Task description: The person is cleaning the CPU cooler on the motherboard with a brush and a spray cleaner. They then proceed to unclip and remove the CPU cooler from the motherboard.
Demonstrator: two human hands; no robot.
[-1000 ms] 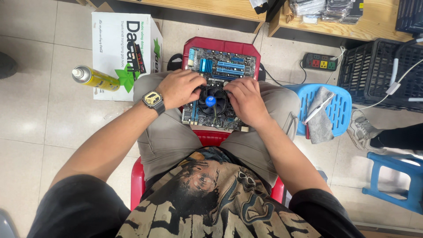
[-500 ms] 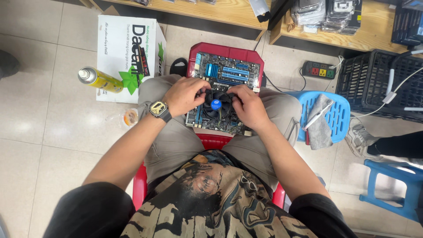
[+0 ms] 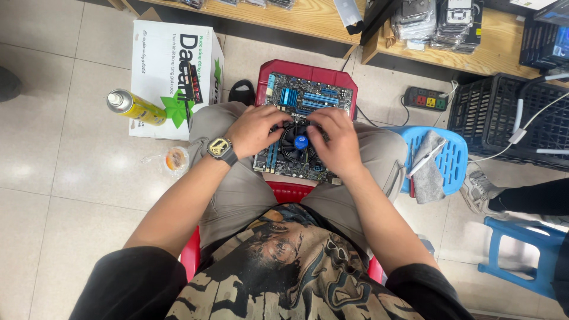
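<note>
Both hands were on the fan of a circuit board across the lap.

The circuit board [image 3: 302, 133] lay on the knees, far end over a red stool [image 3: 308, 74]. Left hand [image 3: 256, 130] pressed the fan's [image 3: 298, 144] left edge, fingers curled down on it; right hand [image 3: 335, 139] gripped its right edge, fingers bent over the rim. A yellow spray can [image 3: 135, 107] lay beside a white carton [image 3: 169, 71]; a grey rag [image 3: 425, 169] sat on a blue stool [image 3: 453, 157].

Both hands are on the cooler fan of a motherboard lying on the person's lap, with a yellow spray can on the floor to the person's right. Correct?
Not quite. In the head view both hands, left and right, are on the fan of the motherboard, but the spray can lies to the person's left.
</note>
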